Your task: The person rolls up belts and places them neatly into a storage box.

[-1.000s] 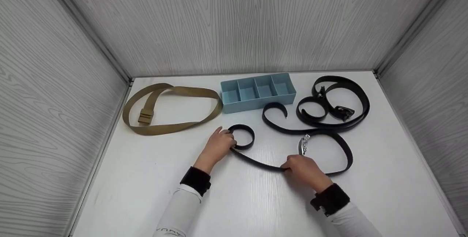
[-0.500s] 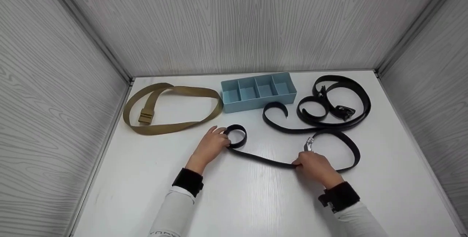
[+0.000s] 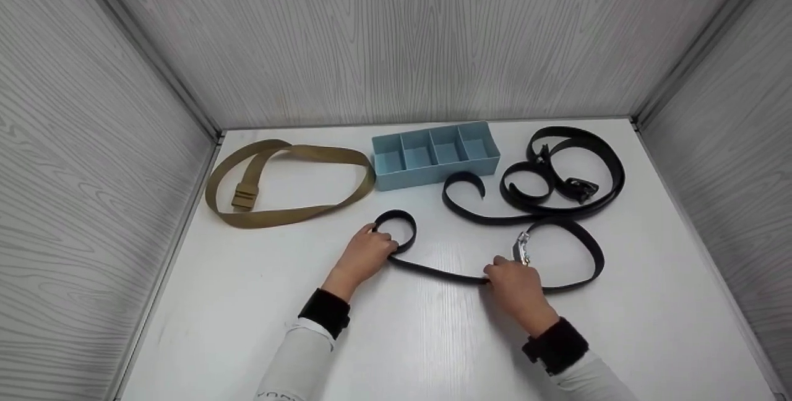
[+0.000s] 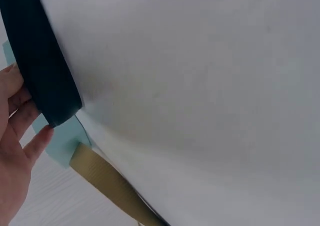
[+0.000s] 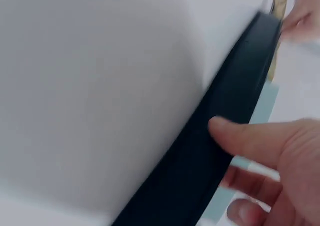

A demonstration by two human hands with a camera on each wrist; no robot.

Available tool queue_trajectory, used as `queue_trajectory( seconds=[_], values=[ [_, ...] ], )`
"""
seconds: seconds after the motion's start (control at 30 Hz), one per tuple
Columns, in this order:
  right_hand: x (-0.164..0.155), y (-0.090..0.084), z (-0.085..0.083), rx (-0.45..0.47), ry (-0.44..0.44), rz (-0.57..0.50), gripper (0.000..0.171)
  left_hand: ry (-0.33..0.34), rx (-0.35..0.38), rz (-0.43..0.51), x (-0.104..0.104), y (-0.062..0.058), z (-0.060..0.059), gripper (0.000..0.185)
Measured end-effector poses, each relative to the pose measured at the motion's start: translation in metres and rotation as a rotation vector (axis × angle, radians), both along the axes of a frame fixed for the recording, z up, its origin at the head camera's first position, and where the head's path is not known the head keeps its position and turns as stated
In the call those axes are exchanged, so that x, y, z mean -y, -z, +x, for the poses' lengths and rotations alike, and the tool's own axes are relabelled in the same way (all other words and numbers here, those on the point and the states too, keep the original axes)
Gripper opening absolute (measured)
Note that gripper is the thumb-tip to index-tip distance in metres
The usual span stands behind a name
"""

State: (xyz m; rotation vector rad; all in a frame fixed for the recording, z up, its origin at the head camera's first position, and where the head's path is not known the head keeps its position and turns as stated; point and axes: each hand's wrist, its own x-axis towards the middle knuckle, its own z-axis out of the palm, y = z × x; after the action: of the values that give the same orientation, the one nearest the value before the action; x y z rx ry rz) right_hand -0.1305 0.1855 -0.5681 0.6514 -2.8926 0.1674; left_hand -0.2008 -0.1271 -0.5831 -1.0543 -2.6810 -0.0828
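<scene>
A long black belt [image 3: 445, 274] lies on the white table [image 3: 247, 302], its left end curled into a small coil [image 3: 396, 228]. My left hand [image 3: 368, 252] grips the belt [image 4: 42, 70] at that coil. My right hand [image 3: 510, 277] pinches the strap [image 5: 220, 151] further along, beside the silver buckle [image 3: 523, 247]. Beyond my right hand the belt loops round to the right and back toward the blue box.
A blue box [image 3: 435, 153] with several compartments stands at the back centre. A tan webbing belt [image 3: 291, 181] lies looped at the back left. A second black belt [image 3: 569, 172] is coiled at the back right. Grey panels wall in the table on three sides.
The coil at my left hand has become smaller and tighter. My right hand slid right along the strap, then back a little left, and the right-hand loop shifted with it.
</scene>
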Motion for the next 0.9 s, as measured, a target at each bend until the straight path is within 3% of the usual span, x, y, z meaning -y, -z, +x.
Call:
queue_trajectory(
  seconds=[0.2, 0.4, 0.5, 0.67, 0.9],
  values=[
    [0.057, 0.003, 0.008, -0.007, -0.039, -0.069, 0.015, -0.038, -0.007, -0.013, -0.011, 0.005, 0.004, 0.010],
    [0.090, 0.012, 0.002, -0.088, -0.072, -0.059, 0.008, -0.012, 0.041, -0.049, -0.010, -0.001, 0.003, 0.007],
    [0.088, 0.012, -0.003, -0.078, -0.053, -0.056, 0.020, 0.008, 0.087, -0.075, -0.005, -0.006, 0.002, 0.009],
    [0.068, 0.005, -0.012, 0.030, -0.011, -0.065, 0.031, 0.024, 0.167, -0.048, 0.005, -0.011, 0.000, 0.015],
    [0.038, -0.002, -0.020, 0.110, 0.026, -0.028, 0.028, 0.046, 0.162, -0.011, 0.013, -0.010, -0.001, 0.017]
  ],
)
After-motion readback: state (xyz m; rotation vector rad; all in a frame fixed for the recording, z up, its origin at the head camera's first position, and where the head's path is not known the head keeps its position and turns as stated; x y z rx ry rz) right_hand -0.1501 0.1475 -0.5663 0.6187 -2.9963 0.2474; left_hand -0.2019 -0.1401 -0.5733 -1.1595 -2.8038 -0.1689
